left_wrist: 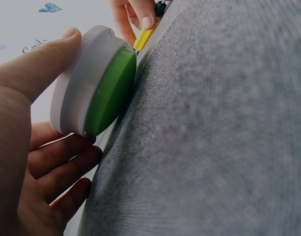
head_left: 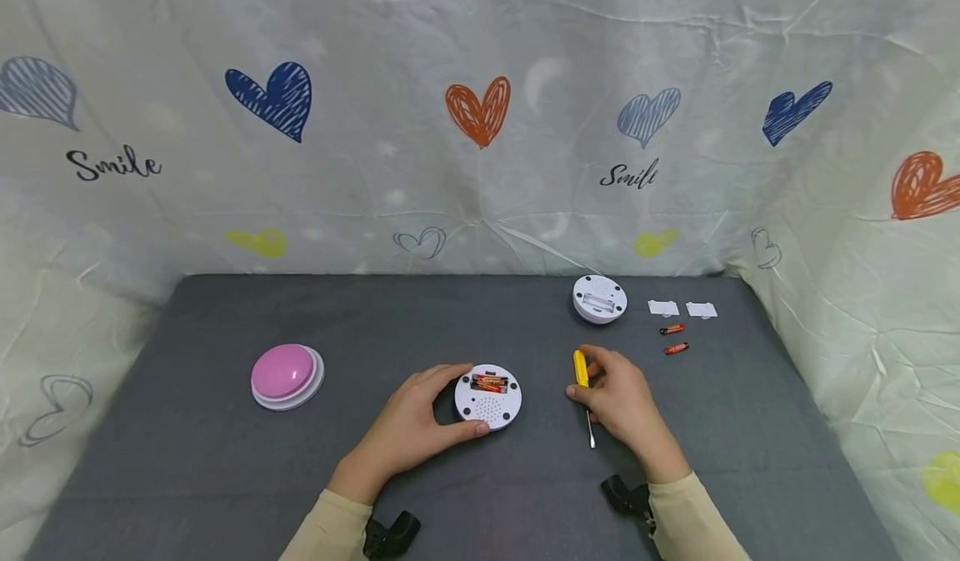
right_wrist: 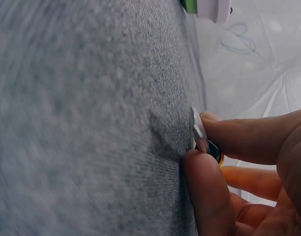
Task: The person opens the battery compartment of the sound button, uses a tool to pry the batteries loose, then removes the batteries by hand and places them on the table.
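Note:
My left hand (head_left: 416,419) grips the rim of a round white push button (head_left: 489,411) that lies face down, thumb on the near edge and fingers at the far one. Two red-and-black batteries (head_left: 490,383) sit side by side in its uncovered compartment. Its green dome (left_wrist: 111,93) faces the grey cloth in the left wrist view. To the right, my right hand (head_left: 618,394) holds a screwdriver by its yellow handle (head_left: 581,368), the metal shaft (head_left: 591,432) pointing toward me. In the right wrist view, thumb and forefinger pinch it, its flat metal tip (right_wrist: 196,128) close over the cloth.
A pink-domed push button (head_left: 283,372) stands upright at left. Far right, another white button (head_left: 600,298) lies face down with its battery compartment uncovered. Beside it are two white battery covers (head_left: 663,308) and two loose batteries (head_left: 677,348). A printed curtain (head_left: 375,169) hangs behind the table.

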`<state>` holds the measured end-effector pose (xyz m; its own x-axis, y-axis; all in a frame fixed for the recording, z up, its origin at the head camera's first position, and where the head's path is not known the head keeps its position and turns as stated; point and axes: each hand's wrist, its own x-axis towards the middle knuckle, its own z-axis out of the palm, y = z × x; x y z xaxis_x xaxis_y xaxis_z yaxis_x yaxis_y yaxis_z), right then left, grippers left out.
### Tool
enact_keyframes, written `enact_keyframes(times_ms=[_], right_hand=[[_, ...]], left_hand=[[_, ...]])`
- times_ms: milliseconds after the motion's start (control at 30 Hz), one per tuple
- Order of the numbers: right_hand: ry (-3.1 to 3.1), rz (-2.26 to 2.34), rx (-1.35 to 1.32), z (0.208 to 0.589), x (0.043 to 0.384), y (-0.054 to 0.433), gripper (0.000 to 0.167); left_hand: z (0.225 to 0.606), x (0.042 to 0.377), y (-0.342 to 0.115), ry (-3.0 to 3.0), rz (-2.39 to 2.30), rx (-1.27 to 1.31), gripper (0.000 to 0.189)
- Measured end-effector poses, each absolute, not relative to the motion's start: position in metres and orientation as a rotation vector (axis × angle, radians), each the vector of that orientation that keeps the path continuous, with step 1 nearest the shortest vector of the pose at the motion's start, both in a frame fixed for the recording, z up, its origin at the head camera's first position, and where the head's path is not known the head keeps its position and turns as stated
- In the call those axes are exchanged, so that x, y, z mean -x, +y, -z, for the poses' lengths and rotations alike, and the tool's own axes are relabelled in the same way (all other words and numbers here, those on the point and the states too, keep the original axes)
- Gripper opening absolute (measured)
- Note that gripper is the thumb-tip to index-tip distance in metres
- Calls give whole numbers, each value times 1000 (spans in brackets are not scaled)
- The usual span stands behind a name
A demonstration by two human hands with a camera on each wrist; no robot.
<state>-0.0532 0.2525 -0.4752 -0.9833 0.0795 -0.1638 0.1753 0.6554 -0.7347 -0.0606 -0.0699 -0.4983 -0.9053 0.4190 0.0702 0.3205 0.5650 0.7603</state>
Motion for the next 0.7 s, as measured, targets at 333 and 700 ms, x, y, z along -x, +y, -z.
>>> enact_keyframes(times_ms=[333, 700], right_hand=[[2837, 1110, -107, 474, 55, 257, 67], [3022, 1078, 16, 476, 55, 258, 47]], left_hand=[[498, 61, -70, 2671, -1276, -696, 85], [495, 60, -69, 2670, -1241, -654, 92]])
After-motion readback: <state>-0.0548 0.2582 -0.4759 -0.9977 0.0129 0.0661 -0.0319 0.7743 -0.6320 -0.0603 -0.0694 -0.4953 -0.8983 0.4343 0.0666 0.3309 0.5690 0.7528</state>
